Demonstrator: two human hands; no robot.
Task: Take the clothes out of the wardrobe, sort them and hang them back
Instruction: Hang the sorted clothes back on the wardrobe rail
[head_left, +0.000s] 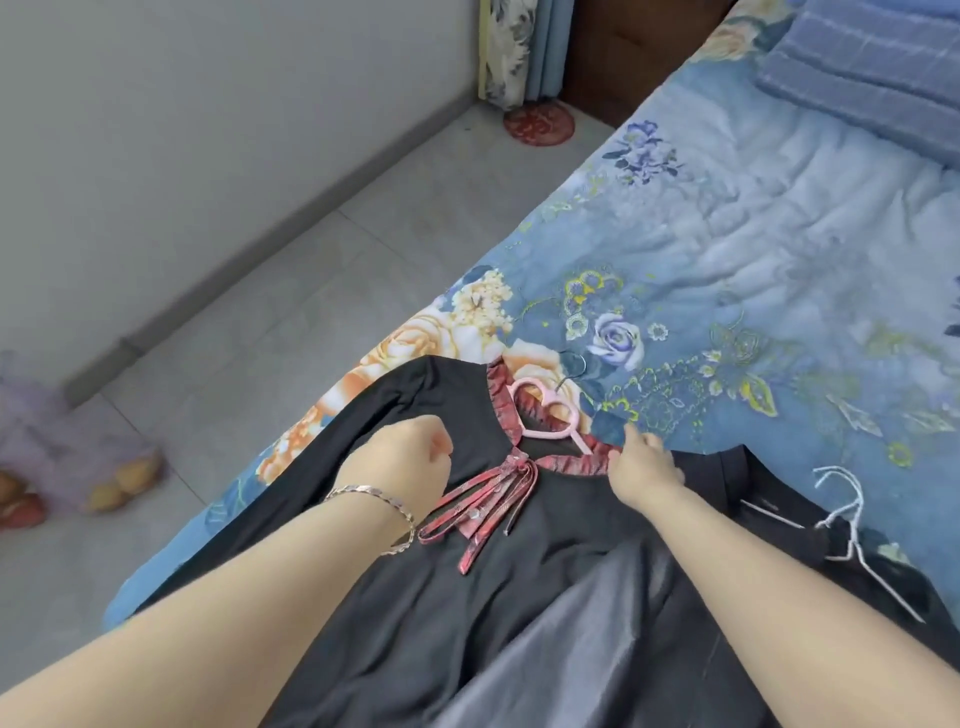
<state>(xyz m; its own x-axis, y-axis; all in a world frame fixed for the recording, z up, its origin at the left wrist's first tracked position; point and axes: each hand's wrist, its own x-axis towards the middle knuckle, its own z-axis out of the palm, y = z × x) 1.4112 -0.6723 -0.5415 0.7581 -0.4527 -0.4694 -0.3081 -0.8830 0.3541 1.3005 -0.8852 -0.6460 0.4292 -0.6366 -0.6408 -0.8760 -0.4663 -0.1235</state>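
Observation:
A black dress (545, 587) with a red patterned collar and a red ribbon bow (488, 493) lies spread on the bed. A pink hanger with a heart-shaped top (543, 408) sticks out of its neckline. My left hand (402, 462), with a bracelet on the wrist, is closed on the dress fabric at the left shoulder. My right hand (644, 465) pinches the red collar at the right side of the neck, next to the hanger's arm. A white wire hanger (847, 525) rests on dark clothing to the right.
The bed carries a blue floral quilt (727, 249) and a folded blue checked blanket (872, 67) at the far end. Grey tiled floor (311, 291) and a wall run along the left. Shoes (78, 488) sit on the floor at far left, a red mat (539, 124) near curtains.

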